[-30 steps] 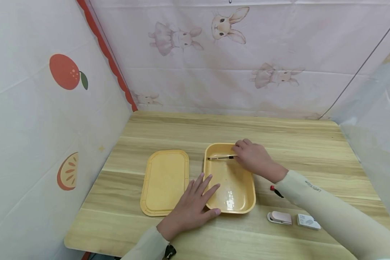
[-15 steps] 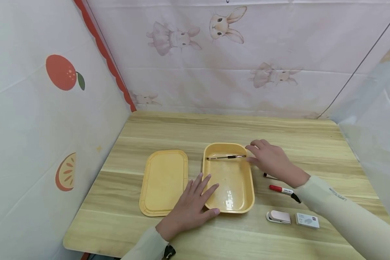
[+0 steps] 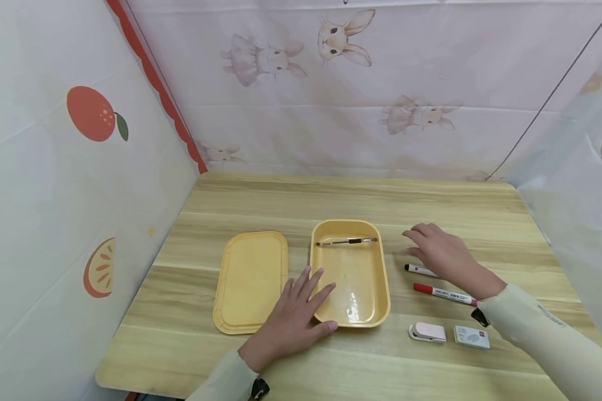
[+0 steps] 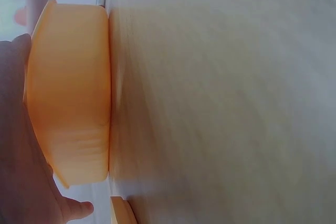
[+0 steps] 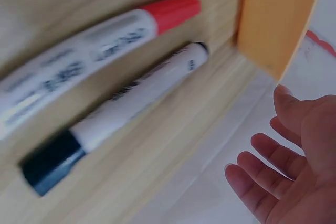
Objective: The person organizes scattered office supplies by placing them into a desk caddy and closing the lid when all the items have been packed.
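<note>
The box [image 3: 356, 278] sits on the wood table [image 3: 371, 367], with its top off. Close by, at the front, the left hand [image 3: 297, 320] lies over the box's near left corner. Its fingers are spread wide and straight, and it rests on the rim with nothing gripped in it. It also covers a bit of the lid, but I can't tell if it touches that.

On the right side are a small white pack [image 3: 471, 337] and, just beside it, a pink and white stapler [image 3: 428, 332]. A bit past them is a red marker [image 3: 445, 293] with a white body. Its red cap points at the box, and its other end is by the sleeve.

The lid [image 3: 251, 284] lies flat just left of the box. Right of the box is a black marker [image 5: 142, 95], white with a black cap. The right hand [image 3: 448, 256] is above it, fingers loosely bent, with a gap to the thumb, holding nothing.

Inside the box, near the far end, a thin pen [image 3: 347, 241] lies across from side to side. At the very back hangs a pale cloth [image 3: 301, 133] with bunnies on it.
</note>
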Demonstrator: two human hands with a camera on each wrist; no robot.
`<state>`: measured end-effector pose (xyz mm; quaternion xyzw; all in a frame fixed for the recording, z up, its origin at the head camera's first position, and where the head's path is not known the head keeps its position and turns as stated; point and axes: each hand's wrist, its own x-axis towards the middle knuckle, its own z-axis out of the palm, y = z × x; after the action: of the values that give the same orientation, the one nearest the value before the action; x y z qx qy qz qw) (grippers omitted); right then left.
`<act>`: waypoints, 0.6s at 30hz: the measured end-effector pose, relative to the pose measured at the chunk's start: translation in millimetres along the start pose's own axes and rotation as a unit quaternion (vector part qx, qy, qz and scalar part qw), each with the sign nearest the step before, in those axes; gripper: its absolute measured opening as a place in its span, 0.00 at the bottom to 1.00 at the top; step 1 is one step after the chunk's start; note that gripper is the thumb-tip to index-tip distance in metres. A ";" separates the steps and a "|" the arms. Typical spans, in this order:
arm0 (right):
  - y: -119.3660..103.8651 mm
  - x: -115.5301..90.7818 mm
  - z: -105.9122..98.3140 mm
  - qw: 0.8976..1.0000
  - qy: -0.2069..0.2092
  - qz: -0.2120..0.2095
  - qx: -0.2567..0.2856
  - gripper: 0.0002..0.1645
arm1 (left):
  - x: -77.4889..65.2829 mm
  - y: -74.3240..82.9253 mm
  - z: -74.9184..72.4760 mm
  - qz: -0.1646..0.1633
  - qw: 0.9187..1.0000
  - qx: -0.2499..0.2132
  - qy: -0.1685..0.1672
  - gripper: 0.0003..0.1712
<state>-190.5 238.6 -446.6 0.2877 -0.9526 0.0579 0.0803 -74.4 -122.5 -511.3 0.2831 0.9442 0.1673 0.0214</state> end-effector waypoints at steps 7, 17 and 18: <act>13.8 -24.7 2.8 0.999 -0.026 0.028 -0.002 0.23 | 0.2 1.3 0.0 -0.004 1.000 -0.004 -0.002 0.43; 35.9 -60.9 9.9 0.997 -0.050 0.063 0.007 0.22 | 0.1 1.9 0.6 0.000 1.000 0.004 0.005 0.44; 37.8 -63.2 9.8 0.996 -0.051 0.068 0.009 0.22 | 0.2 1.8 0.5 -0.001 1.000 0.007 0.006 0.44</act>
<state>-160.8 302.3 -470.5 0.2253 -0.9723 0.0568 0.0247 -73.5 -120.8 -511.2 0.2815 0.9457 0.1622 0.0135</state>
